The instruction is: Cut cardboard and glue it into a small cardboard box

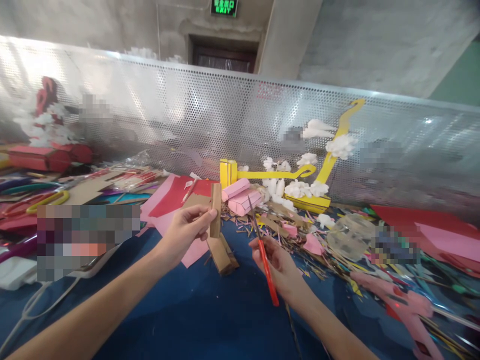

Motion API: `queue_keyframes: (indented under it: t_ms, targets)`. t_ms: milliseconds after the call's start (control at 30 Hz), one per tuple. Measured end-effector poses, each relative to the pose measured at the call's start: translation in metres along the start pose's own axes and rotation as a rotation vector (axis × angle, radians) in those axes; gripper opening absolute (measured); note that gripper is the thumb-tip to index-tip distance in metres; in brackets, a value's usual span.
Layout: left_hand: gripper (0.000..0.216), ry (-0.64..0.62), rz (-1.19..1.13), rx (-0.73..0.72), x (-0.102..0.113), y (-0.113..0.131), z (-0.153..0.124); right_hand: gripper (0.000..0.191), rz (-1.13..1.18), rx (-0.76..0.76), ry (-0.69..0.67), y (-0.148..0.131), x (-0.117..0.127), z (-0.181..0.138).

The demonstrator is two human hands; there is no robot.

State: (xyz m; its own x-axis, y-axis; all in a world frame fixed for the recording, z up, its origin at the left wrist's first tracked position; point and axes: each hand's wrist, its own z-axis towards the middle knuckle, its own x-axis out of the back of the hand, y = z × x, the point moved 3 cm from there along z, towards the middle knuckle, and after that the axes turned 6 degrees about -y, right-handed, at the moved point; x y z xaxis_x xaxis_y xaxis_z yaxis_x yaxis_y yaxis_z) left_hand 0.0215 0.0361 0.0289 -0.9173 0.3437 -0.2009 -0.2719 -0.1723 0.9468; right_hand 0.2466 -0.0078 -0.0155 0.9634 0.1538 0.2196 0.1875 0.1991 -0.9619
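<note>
My left hand (183, 231) pinches a narrow strip of brown cardboard (215, 210) and holds it upright above the blue table (195, 310). My right hand (279, 267) is wrapped round red-handled scissors (264, 255), blades pointing up and away, a short way right of the strip and not touching it. Below the strip a folded brown cardboard piece (223, 255) lies on the table.
Pink boxes (242, 196), a yellow paper frame with white cotton tufts (311, 182) and paper scraps crowd the far side before a perforated metal screen (210, 115). Red and pink sheets (176, 197) lie left of centre. A pink glue gun (397, 300) lies right.
</note>
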Motion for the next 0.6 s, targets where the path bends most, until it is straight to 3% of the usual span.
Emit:
queue_keyframes:
  t_ms: [133, 333, 600]
  targets:
    - [0.031, -0.006, -0.074, 0.050, -0.001, 0.000, 0.000, 0.044, -0.024, -0.017, -0.111, 0.002, -0.006, -0.006]
    - [0.024, -0.056, 0.050, 0.014, 0.000, -0.006, 0.002, 0.035, -0.220, -0.004, -0.185, -0.009, -0.008, -0.013]
    - [0.017, -0.134, 0.088, 0.004, -0.001, -0.010, 0.003, 0.025, -0.525, 0.112, -0.080, -0.019, -0.002, -0.013]
